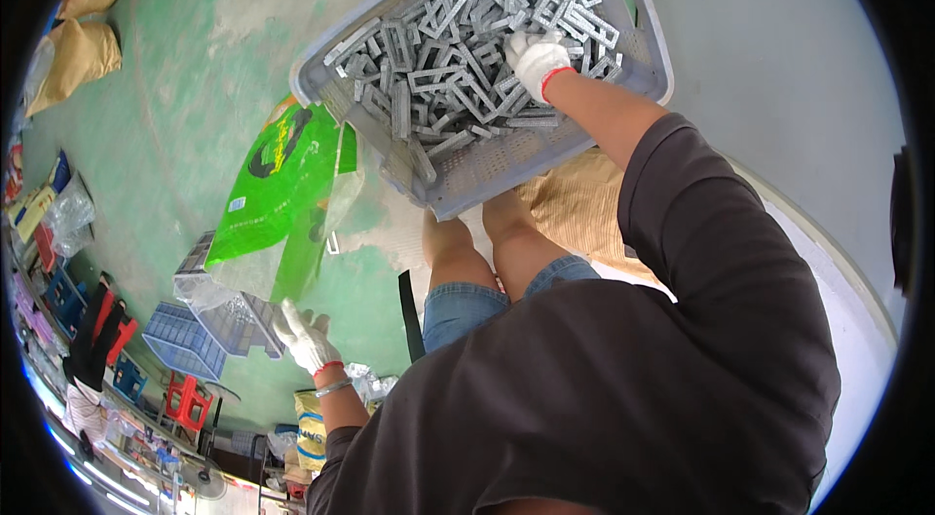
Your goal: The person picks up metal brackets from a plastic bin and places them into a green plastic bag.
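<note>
My right hand [538, 61], in a white glove with a red cuff, reaches into a pile of grey metal rectangular frames [467, 91]. Its fingers are curled down onto a metal frame, their tips partly hidden among the pieces. The pile fills much of a grey plastic basket [506, 186] with perforated walls, in front of my legs. Lower left, my left hand [307, 338], gloved alike, hangs open and holds nothing, fingers apart. It is just below the bottom end of a green plastic sack [278, 179] with clear sides, which drapes beside the basket.
Grey crates [243, 320] and a blue crate [183, 340] stand on the green floor at left. A red stool [188, 403] is beyond them. Tan sacks [88, 57] lie far left. A brown woven sack [579, 208] sits under the basket, and a grey surface [760, 38] runs along the right.
</note>
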Tool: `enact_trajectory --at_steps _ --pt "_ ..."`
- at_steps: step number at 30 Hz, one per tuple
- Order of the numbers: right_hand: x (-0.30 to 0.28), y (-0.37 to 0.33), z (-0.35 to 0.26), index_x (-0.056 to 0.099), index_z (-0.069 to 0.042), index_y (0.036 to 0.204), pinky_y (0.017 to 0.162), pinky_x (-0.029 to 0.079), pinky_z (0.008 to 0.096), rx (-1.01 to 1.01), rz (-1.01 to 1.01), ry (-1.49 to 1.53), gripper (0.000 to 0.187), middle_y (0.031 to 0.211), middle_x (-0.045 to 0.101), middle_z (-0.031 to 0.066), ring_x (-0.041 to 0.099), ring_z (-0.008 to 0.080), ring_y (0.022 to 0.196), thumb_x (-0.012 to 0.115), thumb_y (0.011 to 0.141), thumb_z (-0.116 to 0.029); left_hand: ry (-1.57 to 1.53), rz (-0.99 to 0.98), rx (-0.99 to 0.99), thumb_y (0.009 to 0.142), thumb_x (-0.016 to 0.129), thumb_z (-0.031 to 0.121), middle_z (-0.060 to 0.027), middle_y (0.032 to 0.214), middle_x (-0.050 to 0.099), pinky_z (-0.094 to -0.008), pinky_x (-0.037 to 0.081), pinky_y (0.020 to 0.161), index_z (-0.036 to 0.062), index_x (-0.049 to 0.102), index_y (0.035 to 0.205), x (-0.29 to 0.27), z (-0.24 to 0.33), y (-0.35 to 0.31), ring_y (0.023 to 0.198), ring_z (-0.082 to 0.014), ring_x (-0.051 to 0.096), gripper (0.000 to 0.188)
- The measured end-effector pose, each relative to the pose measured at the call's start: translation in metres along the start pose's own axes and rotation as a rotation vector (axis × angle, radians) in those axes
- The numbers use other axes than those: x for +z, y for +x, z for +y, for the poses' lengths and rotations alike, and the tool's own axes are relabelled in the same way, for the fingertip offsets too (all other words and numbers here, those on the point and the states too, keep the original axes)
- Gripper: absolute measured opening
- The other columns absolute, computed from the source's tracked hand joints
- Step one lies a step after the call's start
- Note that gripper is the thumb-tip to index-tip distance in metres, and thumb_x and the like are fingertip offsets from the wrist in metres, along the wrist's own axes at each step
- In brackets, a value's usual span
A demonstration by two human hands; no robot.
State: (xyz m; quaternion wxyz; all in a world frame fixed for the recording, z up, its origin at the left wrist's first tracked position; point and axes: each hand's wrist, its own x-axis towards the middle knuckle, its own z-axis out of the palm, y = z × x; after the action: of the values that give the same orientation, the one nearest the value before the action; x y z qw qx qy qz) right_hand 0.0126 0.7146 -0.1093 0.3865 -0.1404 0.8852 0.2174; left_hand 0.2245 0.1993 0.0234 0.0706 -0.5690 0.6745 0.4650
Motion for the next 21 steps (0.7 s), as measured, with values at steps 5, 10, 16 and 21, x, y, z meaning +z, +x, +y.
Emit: enact_trajectory --at_steps 5,10,16,21 --pt "0.011 0.002 0.003 0.057 -0.009 0.126 0.088 0.051 0.0503 -0.01 -0.045 0.149 0.036 0.127 0.061 0.0114 0.06 0.0271 0.118 0.056 0.092 -0.022 0.018 -0.055 -0.256 0.089 0.071 0.04 -0.0153 0.102 0.061 -0.0312 0.051 0.057 0.0094 0.027 0.152 0.001 -0.026 -0.043 0.062 -0.02 0.06 0.083" --pt "0.014 0.015 0.0 0.063 -0.006 0.116 0.083 0.053 0.0506 0.062 -0.084 0.268 0.032 0.118 0.067 0.0127 0.065 0.0278 0.109 0.059 0.086 -0.017 0.024 -0.258 -0.35 0.089 0.07 0.032 -0.0154 0.096 0.063 -0.0301 0.05 0.056 0.0048 0.039 0.144 0.021 -0.033 -0.071 0.06 -0.02 0.061 0.069" --pt "0.029 0.001 0.0 0.063 -0.01 0.118 0.088 0.05 0.0497 -0.14 0.121 0.101 0.039 0.121 0.063 0.008 0.06 0.0235 0.114 0.065 0.079 -0.016 0.023 -0.309 -0.325 0.091 0.069 0.025 -0.0149 0.088 0.061 -0.0305 0.048 0.056 0.0029 0.05 0.129 0.059 -0.014 -0.098 0.06 -0.019 0.059 0.048" --pt "0.021 0.004 -0.001 0.06 -0.011 0.12 0.086 0.05 0.0462 -0.107 0.072 0.14 0.04 0.121 0.063 0.0058 0.059 0.0209 0.114 0.065 0.081 -0.019 0.094 -0.392 -0.293 0.089 0.07 0.029 -0.0183 0.098 0.064 -0.0314 0.052 0.063 -0.0013 0.044 0.139 0.066 -0.01 -0.098 0.066 -0.0208 0.064 0.064"
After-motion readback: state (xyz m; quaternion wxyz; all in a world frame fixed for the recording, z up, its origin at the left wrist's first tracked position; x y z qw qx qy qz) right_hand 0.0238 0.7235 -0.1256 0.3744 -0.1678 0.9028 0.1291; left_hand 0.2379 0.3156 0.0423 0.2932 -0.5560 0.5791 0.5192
